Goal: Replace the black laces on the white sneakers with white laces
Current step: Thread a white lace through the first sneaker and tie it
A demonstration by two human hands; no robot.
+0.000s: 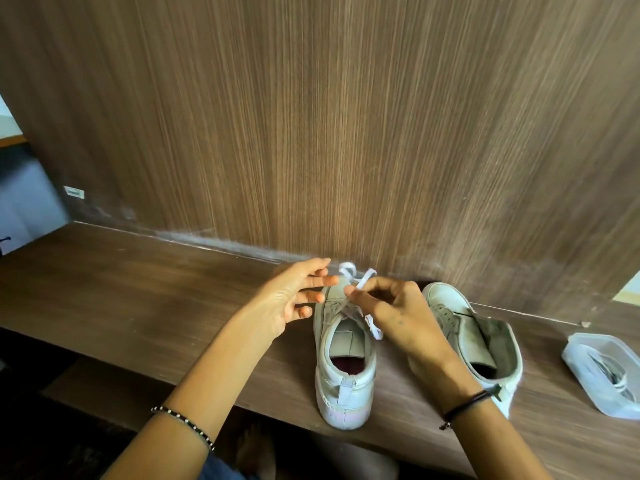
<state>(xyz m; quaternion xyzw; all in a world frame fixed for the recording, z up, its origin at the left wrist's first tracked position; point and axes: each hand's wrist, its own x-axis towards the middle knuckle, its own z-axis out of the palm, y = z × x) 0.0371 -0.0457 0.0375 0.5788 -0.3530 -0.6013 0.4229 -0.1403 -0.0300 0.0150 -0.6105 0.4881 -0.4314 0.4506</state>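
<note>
Two white sneakers stand on the wooden shelf, heels toward me. The left sneaker (343,358) has a white lace (358,278) threaded through it, with loops sticking up above its toe. My right hand (391,310) pinches this lace over the tongue. Just left of the toe, my left hand (298,296) hovers with fingers spread and straight, holding nothing. The right sneaker (481,337) has no lace that I can see, and my right forearm partly covers it.
A clear plastic container (602,372) with dark laces inside lies at the shelf's right end. A wood-grain panel (329,116) rises directly behind the shoes. The shelf (138,289) stretches left of the sneakers; its front edge runs below them.
</note>
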